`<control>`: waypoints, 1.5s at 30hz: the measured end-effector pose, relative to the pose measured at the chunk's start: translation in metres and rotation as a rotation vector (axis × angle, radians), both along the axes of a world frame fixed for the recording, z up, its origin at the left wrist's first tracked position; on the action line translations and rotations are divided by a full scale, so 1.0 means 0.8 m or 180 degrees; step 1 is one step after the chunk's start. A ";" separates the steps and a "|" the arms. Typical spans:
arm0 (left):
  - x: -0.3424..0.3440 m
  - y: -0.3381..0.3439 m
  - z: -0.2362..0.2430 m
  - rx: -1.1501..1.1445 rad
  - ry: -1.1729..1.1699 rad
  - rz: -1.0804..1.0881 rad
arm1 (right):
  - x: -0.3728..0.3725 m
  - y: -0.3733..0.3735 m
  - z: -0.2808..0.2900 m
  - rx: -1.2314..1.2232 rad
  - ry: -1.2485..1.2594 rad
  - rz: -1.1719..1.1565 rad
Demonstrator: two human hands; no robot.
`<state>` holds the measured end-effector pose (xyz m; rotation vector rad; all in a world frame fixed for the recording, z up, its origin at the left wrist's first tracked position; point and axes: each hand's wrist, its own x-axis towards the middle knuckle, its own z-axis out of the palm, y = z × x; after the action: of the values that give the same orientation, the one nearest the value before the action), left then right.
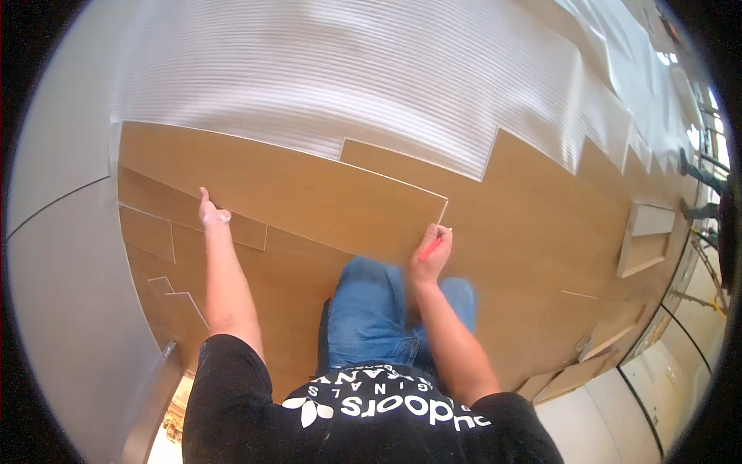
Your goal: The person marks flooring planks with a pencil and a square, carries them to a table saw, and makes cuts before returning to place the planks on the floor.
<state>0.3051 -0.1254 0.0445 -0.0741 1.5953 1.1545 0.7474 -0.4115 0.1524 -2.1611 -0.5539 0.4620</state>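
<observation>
A long wood-coloured floor plank (286, 178) lies loose and slightly askew over the laid boards, its left end close to the grey wall. My left hand (214, 213) is at its near edge, thumb up on the plank and the other fingers mostly hidden, gripping that edge. At the plank's right end, my right hand (427, 263) is closed around a red pencil (430, 247). The pencil's tip is too small to make out. Just beyond the loose plank, the end of a laid board (410, 161) shows.
White ribbed underlay (348, 69) covers the far floor, meeting the stepped edge of laid boards (533, 209). Offcuts (147, 232) lie by the grey wall (62, 209) at left. A shallow box (648, 238) and plank stacks (580, 371) stand at right. Another person's legs (699, 189) show far right.
</observation>
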 end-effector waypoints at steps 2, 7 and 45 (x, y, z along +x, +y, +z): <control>0.030 -0.037 0.039 0.0041 -0.0190 -0.0156 | 0.042 -0.035 -0.025 0.0182 -0.0225 -0.0198; 0.177 -0.189 0.083 0.0025 -0.1033 -0.0905 | 0.216 -0.182 -0.040 -0.0170 -0.0790 -0.0379; -0.320 -0.459 0.022 -0.0477 0.0403 0.0374 | 0.019 -0.075 -0.137 -0.1230 -0.0653 0.2979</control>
<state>0.0491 -0.4922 0.0618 -0.1983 1.8088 1.1465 0.7622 -0.4715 0.0427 -2.2038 -1.7272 0.8971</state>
